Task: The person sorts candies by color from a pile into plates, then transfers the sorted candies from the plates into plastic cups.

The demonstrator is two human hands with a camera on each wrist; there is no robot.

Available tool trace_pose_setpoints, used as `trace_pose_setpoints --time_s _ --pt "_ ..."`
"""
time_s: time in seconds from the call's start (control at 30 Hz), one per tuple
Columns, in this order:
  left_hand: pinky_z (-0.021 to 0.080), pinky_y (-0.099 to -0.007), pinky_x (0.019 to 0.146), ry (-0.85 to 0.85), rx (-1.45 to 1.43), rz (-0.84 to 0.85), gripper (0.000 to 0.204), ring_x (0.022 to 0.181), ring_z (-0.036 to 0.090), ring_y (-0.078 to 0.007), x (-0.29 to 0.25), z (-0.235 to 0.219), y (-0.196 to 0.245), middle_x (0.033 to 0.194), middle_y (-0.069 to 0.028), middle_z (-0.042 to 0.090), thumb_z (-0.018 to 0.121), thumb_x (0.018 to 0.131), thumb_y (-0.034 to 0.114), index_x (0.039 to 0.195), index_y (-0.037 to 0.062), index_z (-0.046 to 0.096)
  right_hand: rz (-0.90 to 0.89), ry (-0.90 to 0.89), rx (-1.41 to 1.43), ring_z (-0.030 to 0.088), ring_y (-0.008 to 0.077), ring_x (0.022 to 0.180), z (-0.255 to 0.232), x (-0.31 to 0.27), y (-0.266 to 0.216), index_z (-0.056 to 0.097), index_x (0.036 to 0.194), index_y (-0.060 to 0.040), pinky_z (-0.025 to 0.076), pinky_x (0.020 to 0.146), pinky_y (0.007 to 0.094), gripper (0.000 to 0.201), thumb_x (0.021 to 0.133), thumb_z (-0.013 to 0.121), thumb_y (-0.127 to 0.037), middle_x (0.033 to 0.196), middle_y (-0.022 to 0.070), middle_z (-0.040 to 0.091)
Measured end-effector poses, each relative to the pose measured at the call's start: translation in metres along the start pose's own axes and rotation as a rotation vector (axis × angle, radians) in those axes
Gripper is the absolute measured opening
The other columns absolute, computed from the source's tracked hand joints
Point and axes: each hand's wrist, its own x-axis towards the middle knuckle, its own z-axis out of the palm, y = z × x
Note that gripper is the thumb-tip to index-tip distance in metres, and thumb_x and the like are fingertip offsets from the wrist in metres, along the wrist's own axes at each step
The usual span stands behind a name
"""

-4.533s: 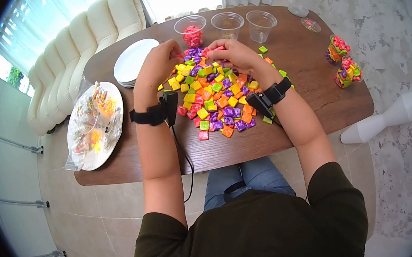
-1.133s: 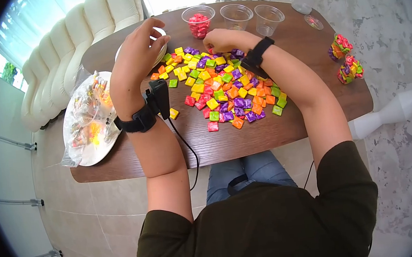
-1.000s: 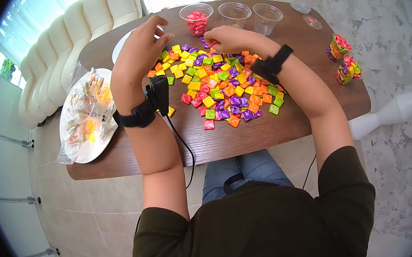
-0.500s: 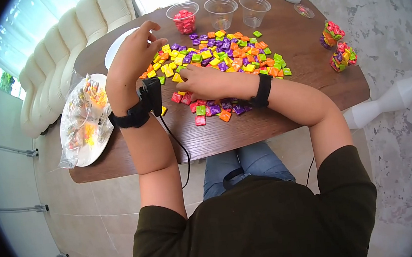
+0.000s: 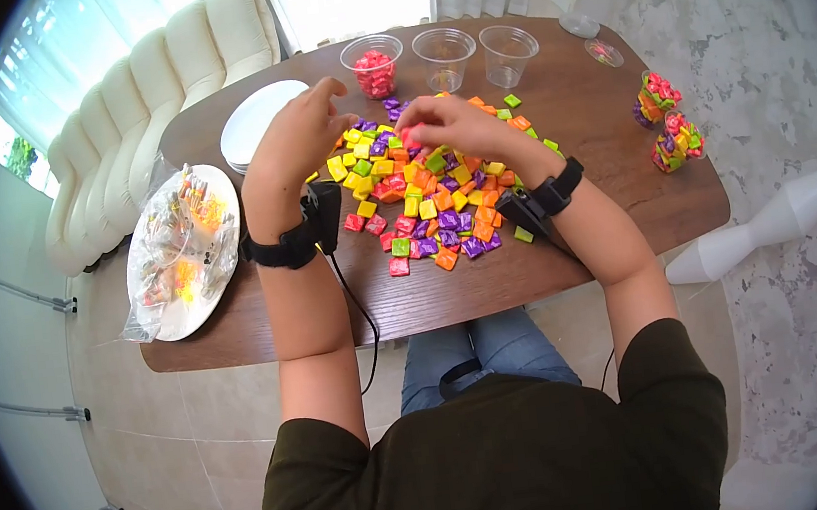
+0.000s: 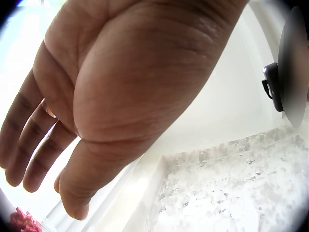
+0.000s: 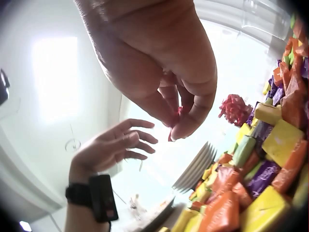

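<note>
My right hand [image 5: 463, 128] pinches a pink-red wrapped candy [image 7: 171, 133] between thumb and fingertips, above the back part of a spread of wrapped candies [image 5: 448, 220] in purple, yellow, orange, green and red. To its left, over the pile's back left edge, my left hand [image 5: 301, 135] hovers with loosely bent fingers and nothing in it. The left wrist view shows its palm and parted fingers [image 6: 43, 159]. Just beyond both hands stands a transparent plastic cup [image 5: 376, 77] with pink-red candies inside; in the right wrist view these pink-red candies [image 7: 235, 110] appear past the right fingertips.
Two more transparent cups [image 5: 446, 60] stand in line to the right. White plates [image 5: 255, 122] are stacked behind my left hand. A large white oval plate [image 5: 187, 323] with bagged items lies left. Two filled cups [image 5: 677, 142] and round lids [image 5: 603, 52] sit at the right of the brown table [image 5: 619, 173].
Half a second ago my right hand was low at the near left of the pile; it has risen and moved back, now with a pink-red candy. My left hand has shifted slightly right.
</note>
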Motion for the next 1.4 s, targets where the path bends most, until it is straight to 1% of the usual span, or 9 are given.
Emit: trace_pose_setpoints --time_s 0.1,0.13,0.23,0.5,0.77,0.9,1.0,1.3,1.4 --pt "0.047 -0.0358 0.067 0.072 0.111 0.215 0.026 0.077 0.06 -0.0287 0.003 0.014 -0.003 0.086 -0.0149 0.061 0.061 0.081 0.013 0.103 0.0031 0.053 -0.003 0.141 0.81 0.055 0.0145 0.08 -0.027 0.001 0.0 0.055 0.105 0.0009 0.047 0.065 0.0238 0.022 0.086 0.052 -0.01 0.091 0.0081 0.057" --pt "0.047 -0.0374 0.067 0.015 0.095 0.14 0.022 0.076 0.06 -0.0302 0.005 0.018 0.004 0.083 -0.0159 0.061 0.06 0.08 0.011 0.099 0.0024 0.054 -0.004 0.17 1.117 0.055 0.0162 0.078 -0.037 0.0 0.0 0.054 0.104 0.0013 0.046 0.063 0.0238 0.022 0.086 0.051 -0.01 0.09 0.0088 0.057" --pt "0.046 -0.038 0.065 -0.161 0.135 0.23 0.015 0.075 0.06 -0.0309 0.011 0.035 0.012 0.078 -0.0155 0.062 0.061 0.076 0.01 0.087 0.001 0.058 0.052 0.255 1.387 0.053 0.017 0.077 -0.06 -0.005 0.002 0.053 0.102 0.0023 0.043 0.059 0.0232 0.02 0.086 0.048 -0.01 0.089 0.0106 0.055" --pt "0.047 -0.0391 0.064 -0.461 0.293 0.037 0.019 0.078 0.061 -0.0312 0.014 0.088 0.018 0.081 -0.0151 0.063 0.065 0.066 0.006 0.084 0.0023 0.06 -0.015 0.387 1.448 0.051 0.017 0.078 -0.081 -0.016 0.002 0.051 0.103 0.0013 0.042 0.059 0.0238 0.018 0.088 0.047 -0.009 0.092 0.0095 0.054" --pt "0.048 -0.0418 0.066 -0.316 0.324 0.177 0.031 0.081 0.06 -0.0355 0.011 0.106 0.012 0.085 -0.0168 0.061 0.067 0.064 0.003 0.092 0.0001 0.054 -0.012 0.381 1.49 0.05 0.0164 0.078 -0.082 -0.015 0.003 0.051 0.099 0.001 0.043 0.06 0.0232 0.016 0.086 0.05 -0.007 0.091 0.009 0.053" --pt "0.048 -0.0409 0.068 -0.431 0.228 0.042 0.03 0.082 0.059 -0.0349 0.014 0.1 0.019 0.086 -0.0159 0.06 0.066 0.063 0.001 0.089 0.0008 0.052 0.029 0.398 1.479 0.05 0.0165 0.078 -0.074 -0.011 0.007 0.051 0.099 0.0013 0.043 0.06 0.023 0.016 0.085 0.051 -0.007 0.091 0.0093 0.053" --pt "0.048 -0.0402 0.066 -0.236 0.309 0.216 0.031 0.08 0.06 -0.0333 0.007 0.105 0.009 0.083 -0.0141 0.06 0.067 0.062 0.002 0.088 0.0022 0.052 0.083 0.416 1.471 0.051 0.0171 0.079 -0.066 -0.008 0.01 0.05 0.1 0.0013 0.044 0.061 0.0238 0.016 0.085 0.049 -0.004 0.092 0.0096 0.053" --pt "0.047 -0.0368 0.062 -0.527 0.198 0.031 0.029 0.076 0.06 -0.0312 0.015 0.089 0.009 0.079 -0.015 0.061 0.07 0.064 0.009 0.088 0.0027 0.055 0.146 0.534 1.432 0.053 0.0191 0.082 -0.048 -0.003 0.014 0.049 0.103 -0.0003 0.046 0.069 0.0279 0.023 0.08 0.046 0.003 0.092 0.0106 0.053" --pt "0.046 -0.0327 0.062 -0.519 0.144 0.047 0.03 0.071 0.059 -0.0225 0.02 0.075 0.009 0.075 -0.0072 0.06 0.073 0.064 0.01 0.085 0.0028 0.053 0.143 0.538 1.42 0.053 0.0196 0.082 -0.043 -0.002 0.015 0.049 0.102 -0.0004 0.046 0.069 0.0282 0.022 0.08 0.047 0.002 0.093 0.0109 0.054"
